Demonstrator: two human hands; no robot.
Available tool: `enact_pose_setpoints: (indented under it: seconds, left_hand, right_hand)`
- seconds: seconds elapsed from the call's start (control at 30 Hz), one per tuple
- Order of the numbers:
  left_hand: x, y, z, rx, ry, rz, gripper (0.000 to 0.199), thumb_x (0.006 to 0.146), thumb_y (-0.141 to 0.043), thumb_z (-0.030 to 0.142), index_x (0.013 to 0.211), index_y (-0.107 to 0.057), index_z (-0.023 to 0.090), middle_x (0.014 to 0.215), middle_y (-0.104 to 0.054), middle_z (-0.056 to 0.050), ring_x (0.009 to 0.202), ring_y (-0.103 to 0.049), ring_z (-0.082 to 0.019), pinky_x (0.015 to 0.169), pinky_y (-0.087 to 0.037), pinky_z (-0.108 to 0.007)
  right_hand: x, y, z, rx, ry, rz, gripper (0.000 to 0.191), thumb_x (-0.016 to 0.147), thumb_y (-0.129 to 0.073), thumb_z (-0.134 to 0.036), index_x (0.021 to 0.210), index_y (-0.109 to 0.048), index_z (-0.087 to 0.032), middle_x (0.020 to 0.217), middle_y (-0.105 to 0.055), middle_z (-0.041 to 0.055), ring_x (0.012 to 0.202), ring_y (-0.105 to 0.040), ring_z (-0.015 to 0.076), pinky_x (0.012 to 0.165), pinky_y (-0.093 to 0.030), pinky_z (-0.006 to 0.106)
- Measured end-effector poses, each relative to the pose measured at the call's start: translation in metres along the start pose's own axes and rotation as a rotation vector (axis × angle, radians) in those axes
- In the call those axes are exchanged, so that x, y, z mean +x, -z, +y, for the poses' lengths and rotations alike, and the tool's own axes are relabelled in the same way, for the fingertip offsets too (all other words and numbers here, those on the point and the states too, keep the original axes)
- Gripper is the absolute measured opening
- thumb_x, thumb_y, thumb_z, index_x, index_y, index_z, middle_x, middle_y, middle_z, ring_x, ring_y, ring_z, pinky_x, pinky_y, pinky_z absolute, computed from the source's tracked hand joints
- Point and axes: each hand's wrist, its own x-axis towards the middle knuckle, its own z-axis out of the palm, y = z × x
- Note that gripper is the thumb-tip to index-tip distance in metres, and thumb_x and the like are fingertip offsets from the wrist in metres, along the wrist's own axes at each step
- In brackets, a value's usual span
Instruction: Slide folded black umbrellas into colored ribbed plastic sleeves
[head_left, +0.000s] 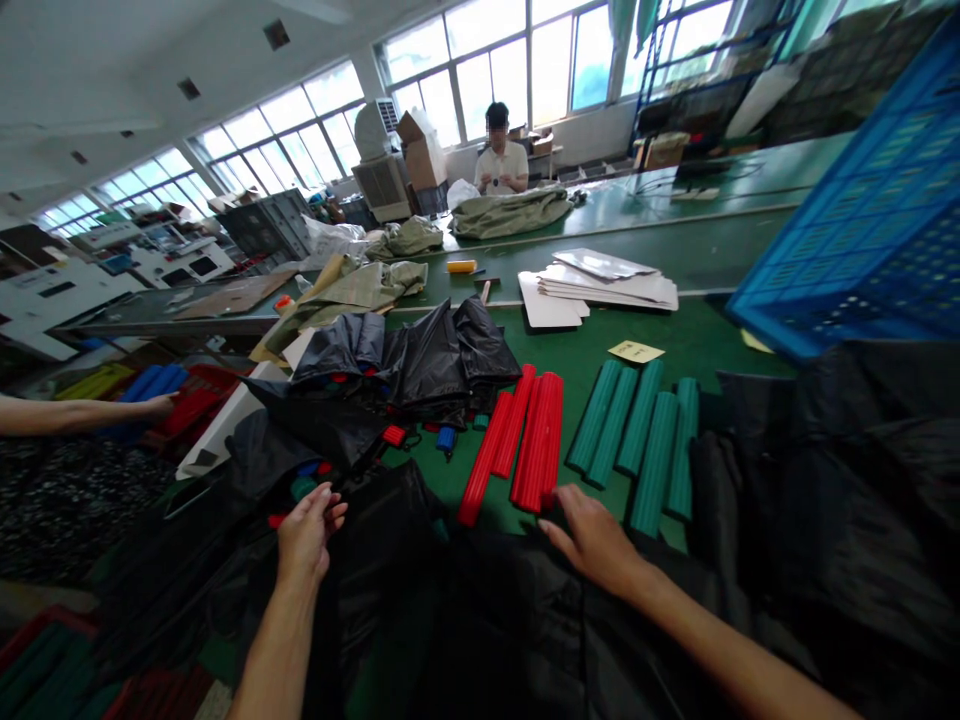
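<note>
While left hand (pixel 306 528) curled, contents unclear, right hand (pixel 594 538) spread, empty, ribbed red rods (pixel 536 445)

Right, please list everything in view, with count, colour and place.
Red rods: about five, red, centre
Green rods: five, green, right of these
Black fabric: many pieces, black, centre, sides
Boards: one pile, white, beyond rods
Crate: one, blue, right
Notes: two, yellow, beyond green rods, by crate
Tube: one, orange, beyond fabric
Tool: one, dark head, near tube
Cloths: several, olive, far side
Table: at least one, green, under rods
Bins: at least two, red, left
Blue rods: several, blue, left
Machines: several, white, far left
Cartons: several, brown, rear
Windows: many, bright, back wall
Person: one, pale shirt, near windows
Another person's arm: one, bare, left edge
Left hand: one, bare, by fabric
Right hand: one, bare, at red rods
</note>
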Motion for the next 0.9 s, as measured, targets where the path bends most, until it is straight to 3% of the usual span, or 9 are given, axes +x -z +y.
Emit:
enact_pose_setpoints:
  seconds: [0.1,0.23,0.47,0.63,0.73,0.8,0.9]
  left_hand:
    - [-0.002,0.0,-0.003,0.016,0.003,-0.014,0.022,0.074,-0.059,0.012,0.095,-0.063,0.013,0.069,-0.063,0.0,0.05,-0.06,-0.009,0.045,-0.046,-0.018]
    - [-0.009,0.0,-0.01,0.063,-0.01,-0.096,0.023,0.074,-0.06,0.015,0.097,-0.063,0.013,0.072,-0.063,-0.002,0.052,-0.061,-0.009,0.046,-0.046,-0.018]
    - [-0.009,0.022,-0.016,0.096,-0.042,-0.113,0.034,0.07,-0.063,0.023,0.102,-0.063,0.012,0.076,-0.064,-0.003,0.056,-0.061,-0.01,0.049,-0.046,-0.019]
    - [-0.023,0.039,-0.024,0.27,-0.178,-0.142,0.058,0.063,-0.067,0.047,0.107,-0.063,0.011,0.08,-0.066,-0.006,0.06,-0.063,-0.015,0.056,-0.049,-0.026]
    - [-0.06,0.04,-0.055,0.485,-0.285,-0.279,0.067,0.068,-0.057,0.062,0.111,-0.064,0.011,0.085,-0.068,-0.009,0.071,-0.065,-0.021,0.069,-0.053,-0.034]
    - [-0.093,0.036,-0.089,0.687,-0.389,-0.43,0.068,0.074,-0.051,0.062,0.121,-0.06,0.014,0.104,-0.066,-0.014,0.091,-0.065,-0.026,0.081,-0.052,-0.038]
    - [-0.135,0.025,-0.131,1.001,-0.606,-0.646,0.077,0.068,-0.062,0.06,0.136,-0.048,0.026,0.138,-0.048,-0.016,0.124,-0.047,-0.035,0.096,-0.043,-0.05]
  right_hand:
    - [-0.035,-0.03,0.001,-0.151,0.111,-0.082,0.027,0.081,-0.057,-0.038,0.101,-0.06,-0.02,0.105,-0.06,0.0129,0.097,-0.056,0.0285,0.084,-0.042,0.042]
    - [-0.053,-0.057,0.014,-0.243,0.184,0.003,0.034,0.081,-0.058,-0.036,0.11,-0.058,-0.019,0.113,-0.058,0.0139,0.105,-0.05,0.0315,0.09,-0.038,0.046]
    - [-0.049,-0.065,0.014,-0.345,0.209,0.125,0.024,0.084,-0.053,-0.033,0.103,-0.061,-0.02,0.106,-0.06,0.0128,0.098,-0.052,0.0291,0.087,-0.04,0.044]
    - [-0.05,-0.073,0.015,-0.415,0.256,0.205,0.022,0.086,-0.051,-0.03,0.102,-0.06,-0.019,0.104,-0.061,0.0109,0.097,-0.053,0.0275,0.086,-0.04,0.042]
    - [-0.049,-0.081,0.027,-0.427,0.318,0.222,0.025,0.087,-0.05,-0.032,0.107,-0.059,-0.019,0.106,-0.061,0.0111,0.097,-0.054,0.027,0.085,-0.04,0.042]
    - [-0.047,-0.086,0.037,-0.418,0.338,0.218,0.028,0.086,-0.051,-0.034,0.11,-0.058,-0.02,0.109,-0.06,0.0113,0.1,-0.054,0.0275,0.086,-0.04,0.042]
    - [-0.041,-0.085,0.04,-0.392,0.283,0.163,0.03,0.084,-0.053,-0.033,0.111,-0.057,-0.02,0.112,-0.06,0.012,0.1,-0.054,0.0279,0.084,-0.04,0.041]
